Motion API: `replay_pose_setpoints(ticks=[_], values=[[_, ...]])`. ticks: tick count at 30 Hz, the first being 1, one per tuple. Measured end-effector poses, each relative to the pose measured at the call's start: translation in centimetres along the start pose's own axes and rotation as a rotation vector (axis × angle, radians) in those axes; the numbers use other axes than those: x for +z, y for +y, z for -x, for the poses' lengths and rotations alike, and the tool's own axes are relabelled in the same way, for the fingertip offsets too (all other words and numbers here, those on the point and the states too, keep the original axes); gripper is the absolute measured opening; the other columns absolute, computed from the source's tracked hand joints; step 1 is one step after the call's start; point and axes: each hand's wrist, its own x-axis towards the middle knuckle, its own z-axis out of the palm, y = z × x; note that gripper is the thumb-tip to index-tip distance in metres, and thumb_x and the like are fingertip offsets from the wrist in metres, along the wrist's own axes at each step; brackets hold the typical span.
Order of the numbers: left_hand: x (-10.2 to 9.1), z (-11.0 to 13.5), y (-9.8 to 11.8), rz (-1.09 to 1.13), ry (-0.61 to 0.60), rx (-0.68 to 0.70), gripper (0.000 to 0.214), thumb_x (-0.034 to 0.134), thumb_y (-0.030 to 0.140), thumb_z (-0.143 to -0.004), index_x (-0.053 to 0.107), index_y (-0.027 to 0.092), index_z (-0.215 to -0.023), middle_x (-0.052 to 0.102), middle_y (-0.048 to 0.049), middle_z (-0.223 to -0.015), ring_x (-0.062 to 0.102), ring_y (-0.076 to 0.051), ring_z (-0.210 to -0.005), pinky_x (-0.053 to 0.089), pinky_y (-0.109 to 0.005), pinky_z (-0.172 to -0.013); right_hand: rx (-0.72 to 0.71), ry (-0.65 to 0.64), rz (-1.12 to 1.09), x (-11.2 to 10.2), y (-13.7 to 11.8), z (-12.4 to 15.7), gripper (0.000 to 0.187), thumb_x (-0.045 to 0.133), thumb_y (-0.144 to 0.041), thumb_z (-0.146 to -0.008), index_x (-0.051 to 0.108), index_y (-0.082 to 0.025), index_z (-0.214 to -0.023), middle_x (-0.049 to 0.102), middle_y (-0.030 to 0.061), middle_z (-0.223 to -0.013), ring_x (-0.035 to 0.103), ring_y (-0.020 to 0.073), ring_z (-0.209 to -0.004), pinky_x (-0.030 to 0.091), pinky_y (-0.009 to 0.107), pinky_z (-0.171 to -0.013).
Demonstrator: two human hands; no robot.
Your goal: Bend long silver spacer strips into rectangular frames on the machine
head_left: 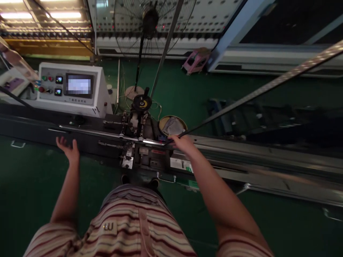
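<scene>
I stand at a long dark machine bed (88, 142). A thin metal strip (107, 132) lies along it and runs through a clamp head (135, 132) with a black handwheel (142, 102). My left hand (67, 148) hovers open by the strip's left end, fingers spread. My right hand (180, 143) is closed on a long metal bar (268, 85) where it meets the strip; the bar rises to the upper right.
A white control box (72, 87) with a screen and buttons stands at the back left. A round tin with a cloth (173, 125) sits behind my right hand. A standing fan (150, 25), a pink stool (197, 60) and green floor lie beyond. A steel rail (268, 167) extends right.
</scene>
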Motion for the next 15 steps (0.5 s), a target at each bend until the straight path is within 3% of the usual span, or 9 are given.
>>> replay_pose_setpoints(ticks=[4, 7, 10, 15], values=[[-1.0, 10.1, -2.8, 0.053, 0.071, -0.153, 0.078, 0.069, 0.026, -0.084, 0.027, 0.023, -0.151, 0.042, -0.0172, -0.148, 0.046, -0.026, -0.132, 0.044, -0.046, -0.104, -0.113, -0.087, 0.080, 5.1, -3.1, -0.1, 0.032, 0.049, -0.025, -0.091, 0.076, -0.013, -0.102, 0.077, 0.0084, -0.095, 0.072, 0.0150, -0.072, 0.057, 0.025, -0.070], [-2.3, 14.4, -5.1, 0.094, 0.117, -0.273, 0.069, 0.068, 0.028, -0.083, 0.038, 0.022, -0.145, 0.048, -0.0175, -0.142, 0.049, -0.027, -0.128, 0.047, -0.044, -0.100, -0.217, -0.110, 0.161, 9.0, -5.3, 0.0, 0.031, 0.051, -0.027, -0.090, 0.078, -0.015, -0.101, 0.077, 0.0065, -0.091, 0.073, 0.0146, -0.077, 0.056, 0.024, -0.079], [-4.0, 16.0, -6.5, 0.116, 0.125, -0.315, 0.062, 0.068, 0.030, -0.082, 0.047, 0.021, -0.139, 0.051, -0.0177, -0.139, 0.050, -0.027, -0.128, 0.047, -0.043, -0.100, -0.271, -0.133, 0.220, 13.0, -7.7, 0.4, 0.031, 0.052, -0.027, -0.090, 0.079, -0.015, -0.101, 0.077, 0.0067, -0.089, 0.074, 0.0165, -0.082, 0.055, 0.025, -0.085], [-6.0, 15.8, -6.7, 0.135, 0.163, -0.287, 0.054, 0.067, 0.030, -0.082, 0.053, 0.020, -0.133, 0.055, -0.0157, -0.134, 0.053, -0.025, -0.127, 0.048, -0.041, -0.101, -0.348, -0.162, 0.227, 20.2, -11.3, 1.3, 0.032, 0.050, -0.025, -0.091, 0.078, -0.016, -0.101, 0.077, 0.0079, -0.097, 0.074, 0.0176, -0.086, 0.055, 0.027, -0.088]])
